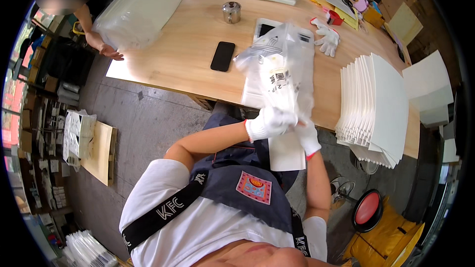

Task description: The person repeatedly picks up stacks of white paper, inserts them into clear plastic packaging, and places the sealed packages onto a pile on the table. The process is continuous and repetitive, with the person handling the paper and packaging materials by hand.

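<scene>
My left hand (271, 122), in a white knit glove, is closed on the lower end of a clear printed plastic bag (282, 80). The bag stretches away from me over the table, crumpled and partly blurred. Close beside it, my right hand (308, 137), gloved too, has its fingers bent in at the bag's near end; its grip is partly hidden. A white sheet (288, 154) hangs just below both hands, in front of my apron. Under the bag lies a stack of clear plastic bags (251, 96), with a white flat device (262, 22) behind it.
A black phone (222, 56), steel cup (231, 13) and spare glove (326, 38) lie on the table (188, 34). Fanned white boards (372, 109) stand at right. Another person's hand (110, 51) is beside a large wrapped stack (141, 12) at far left.
</scene>
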Demonstrator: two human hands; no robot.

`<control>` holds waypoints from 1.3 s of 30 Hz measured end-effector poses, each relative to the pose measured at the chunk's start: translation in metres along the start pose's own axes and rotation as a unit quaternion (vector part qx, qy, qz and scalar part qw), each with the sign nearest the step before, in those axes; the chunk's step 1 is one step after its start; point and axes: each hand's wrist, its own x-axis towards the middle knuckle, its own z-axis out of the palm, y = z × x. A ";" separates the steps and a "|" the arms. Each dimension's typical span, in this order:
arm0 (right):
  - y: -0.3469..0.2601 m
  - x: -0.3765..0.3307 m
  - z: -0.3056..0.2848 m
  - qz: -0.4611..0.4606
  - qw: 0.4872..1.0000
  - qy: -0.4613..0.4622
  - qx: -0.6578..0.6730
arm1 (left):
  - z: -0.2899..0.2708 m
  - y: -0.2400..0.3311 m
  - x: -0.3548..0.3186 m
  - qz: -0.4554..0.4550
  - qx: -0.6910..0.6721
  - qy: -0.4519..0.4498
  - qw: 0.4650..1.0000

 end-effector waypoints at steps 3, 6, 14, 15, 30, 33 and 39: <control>0.022 0.021 0.024 0.038 0.996 0.074 -0.043 | 0.012 0.029 0.012 0.029 -0.038 -0.005 0.999; 0.004 0.037 0.036 -0.018 0.895 0.080 -0.439 | 0.042 0.020 0.008 -0.012 0.008 -0.043 0.999; -0.071 -0.011 0.035 -0.035 0.888 0.110 -0.444 | -0.015 -0.075 0.002 -0.036 0.100 0.034 0.994; -0.057 -0.014 0.034 -0.068 0.836 0.206 -0.504 | -0.015 -0.065 -0.005 -0.027 0.104 0.004 0.994; -0.020 -0.082 0.053 0.069 0.838 0.038 -0.541 | -0.021 -0.068 -0.185 -0.351 -0.060 0.291 0.888; -0.027 -0.129 0.068 0.035 0.849 0.019 -0.527 | -0.027 -0.011 -0.219 -0.360 -0.054 0.201 0.910; -0.029 -0.190 0.082 0.025 0.875 -0.087 -0.476 | -0.041 -0.009 -0.271 -0.209 0.032 -0.066 0.975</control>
